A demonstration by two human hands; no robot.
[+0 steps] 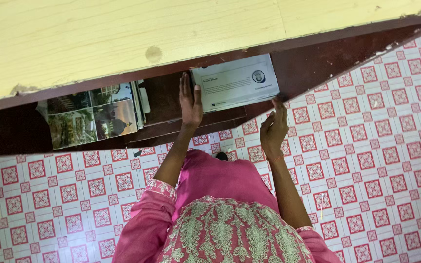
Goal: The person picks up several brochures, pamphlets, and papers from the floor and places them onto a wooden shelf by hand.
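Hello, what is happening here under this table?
A person in pink clothes holds a white printed booklet on the dark shelf below the yellow tabletop. The left hand lies flat at its left edge; the right hand touches its lower right corner. A stack of photo magazines lies further left on the shelf.

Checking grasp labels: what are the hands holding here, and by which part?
A white printed booklet, on the shelf under the tabletop. The left hand lies at its left short edge, and the right hand touches its lower right corner. Full grip cannot be told.
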